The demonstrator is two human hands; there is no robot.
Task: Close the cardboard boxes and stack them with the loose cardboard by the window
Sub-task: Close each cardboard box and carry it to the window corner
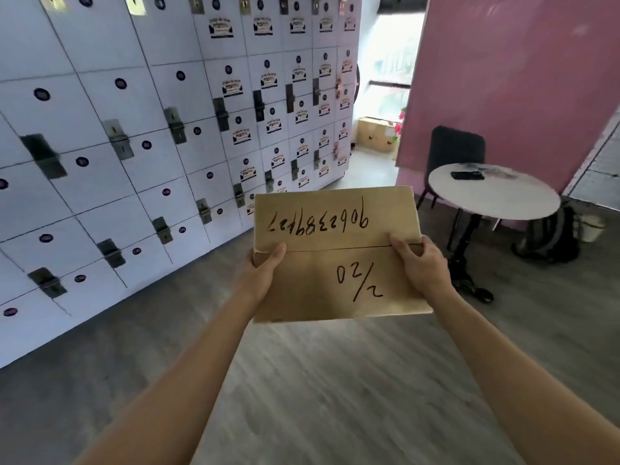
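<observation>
A closed brown cardboard box (335, 263) with black handwritten numbers on its two top flaps is held out in front of me at mid-frame, above the floor. My left hand (265, 273) grips its left edge, thumb on top at the flap seam. My right hand (419, 266) grips the right edge, fingers curled over the seam. Far ahead, by the bright window (392, 62), another cardboard box (375, 134) stands on the floor between the lockers and the pink wall.
A wall of white lockers (151, 146) runs along the left. A pink partition (503, 78) stands on the right, with a round white table (493, 193), a dark chair (456, 146) and a black backpack (550, 236) beside it. Grey wood floor (335, 380) leads between them toward the window.
</observation>
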